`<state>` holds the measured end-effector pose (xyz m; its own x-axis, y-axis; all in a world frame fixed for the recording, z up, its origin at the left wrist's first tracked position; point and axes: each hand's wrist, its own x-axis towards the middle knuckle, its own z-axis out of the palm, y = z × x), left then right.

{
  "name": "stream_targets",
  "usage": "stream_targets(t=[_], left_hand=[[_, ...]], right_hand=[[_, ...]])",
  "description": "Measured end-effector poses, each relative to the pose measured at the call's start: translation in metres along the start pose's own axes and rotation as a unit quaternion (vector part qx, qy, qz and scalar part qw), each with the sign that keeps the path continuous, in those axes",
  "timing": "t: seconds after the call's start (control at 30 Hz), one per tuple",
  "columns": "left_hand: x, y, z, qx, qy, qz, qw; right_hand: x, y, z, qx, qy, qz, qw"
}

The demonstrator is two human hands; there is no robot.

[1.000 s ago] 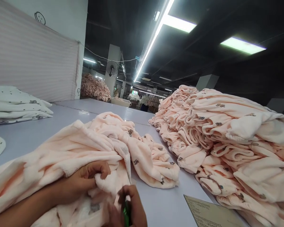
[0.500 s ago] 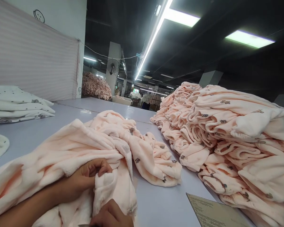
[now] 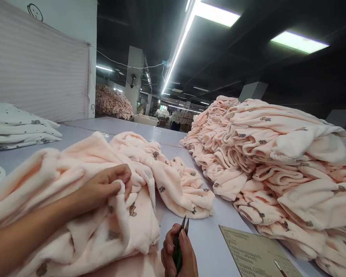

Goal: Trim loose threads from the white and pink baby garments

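Observation:
A pale pink fleece garment (image 3: 83,165) with small brown animal prints lies bunched across the near left of the table. My left hand (image 3: 115,182) is closed on a fold of it, pinching the cloth between thumb and fingers and lifting it a little. Right of the garment, my right hand (image 3: 180,252) grips a pair of thread snips (image 3: 177,248) with dark green handles. Their two pointed blades stick up, slightly apart, and touch no cloth. One sleeve-like part of the garment (image 3: 181,188) stretches away to the right on the table.
Tall stacks of similar pink garments (image 3: 276,146) line the right side. A printed sheet (image 3: 250,250) lies before them, with a pen (image 3: 280,268) on it. White folded garments (image 3: 20,129) sit at the far left of the pale table (image 3: 150,132). Behind is a hanging striped cloth (image 3: 46,73).
My left hand has risen slightly with the pinched cloth. My right hand has moved right, away from the garment, and the snips now show fully. The view has shifted a little.

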<state>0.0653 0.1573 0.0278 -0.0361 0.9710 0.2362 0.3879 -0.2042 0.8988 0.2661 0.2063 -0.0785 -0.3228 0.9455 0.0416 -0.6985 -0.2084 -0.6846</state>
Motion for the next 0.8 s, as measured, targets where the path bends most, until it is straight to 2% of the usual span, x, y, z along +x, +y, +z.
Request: stream_targets(t=[0.07,0.13,0.23,0.3,0.4,0.5,0.57,0.63,0.8], left_hand=[[0.005,0.015,0.005,0.068,-0.069,-0.035,0.995],[0.006,0.022,0.021,0.165,-0.115,-0.051,0.978],[0.003,0.014,0.055,0.317,-0.150,-0.030,0.936],[0.002,0.005,0.071,0.365,-0.170,0.009,0.915],[0.007,0.005,0.067,0.335,-0.201,0.036,0.920],[0.017,0.016,0.046,0.288,-0.164,0.000,0.944],[0.021,0.020,0.038,0.275,-0.136,-0.032,0.951],[0.020,0.018,0.041,0.286,-0.132,-0.065,0.947],[0.006,0.002,0.068,0.360,-0.156,-0.119,0.912]], right_hand=[[0.001,0.001,-0.011,-0.003,0.021,0.000,1.000],[0.001,0.006,-0.019,-0.006,0.028,0.011,1.000],[0.001,0.015,-0.025,-0.017,0.023,0.015,0.999],[0.001,0.019,-0.027,-0.023,0.026,0.011,0.999],[0.002,0.024,-0.031,-0.026,0.044,0.007,0.999],[0.002,0.027,-0.034,-0.027,0.048,0.015,0.998],[0.002,0.028,-0.035,-0.031,0.041,0.026,0.998],[0.002,0.027,-0.035,-0.033,0.033,0.030,0.998],[-0.001,0.029,-0.036,-0.079,-0.001,0.019,0.997]])
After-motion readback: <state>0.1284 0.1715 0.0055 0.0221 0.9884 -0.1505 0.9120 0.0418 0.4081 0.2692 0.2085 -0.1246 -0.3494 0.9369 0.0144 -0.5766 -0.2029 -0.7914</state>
